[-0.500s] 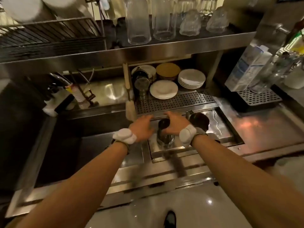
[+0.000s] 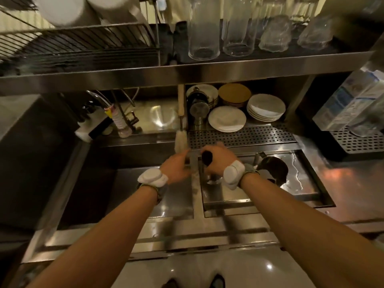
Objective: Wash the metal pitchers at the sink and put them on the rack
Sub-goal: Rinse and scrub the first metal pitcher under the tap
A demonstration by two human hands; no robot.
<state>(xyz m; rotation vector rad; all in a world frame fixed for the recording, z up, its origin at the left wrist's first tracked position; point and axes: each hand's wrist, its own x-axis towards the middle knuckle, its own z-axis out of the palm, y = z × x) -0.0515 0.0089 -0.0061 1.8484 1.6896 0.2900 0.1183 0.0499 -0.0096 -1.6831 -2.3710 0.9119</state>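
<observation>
A small metal pitcher (image 2: 211, 178) is held over the shallow steel basin (image 2: 259, 201), its dark mouth tipped towards me. My right hand (image 2: 221, 157) wraps it from the right and over the top. My left hand (image 2: 176, 169) presses against its left side, fingers curled at what looks like the handle; motion blur hides the exact grip. A second metal pitcher (image 2: 273, 169) stands upright in the same basin, just right of my right wrist. The wire rack (image 2: 87, 45) sits on the upper shelf at the far left.
A deep dark sink (image 2: 99, 183) lies left of the basin, with a tap (image 2: 97, 98) behind it. A bottle brush (image 2: 181, 139) hangs just beyond my hands. Stacked plates (image 2: 266, 108) and a perforated drain tray (image 2: 241, 136) lie behind. Glasses (image 2: 204, 28) stand overhead; a milk carton (image 2: 351, 100) stands right.
Both hands have shifted a little away from me with the pitcher, which now tips its mouth towards me. My left hand has closed in against its side.
</observation>
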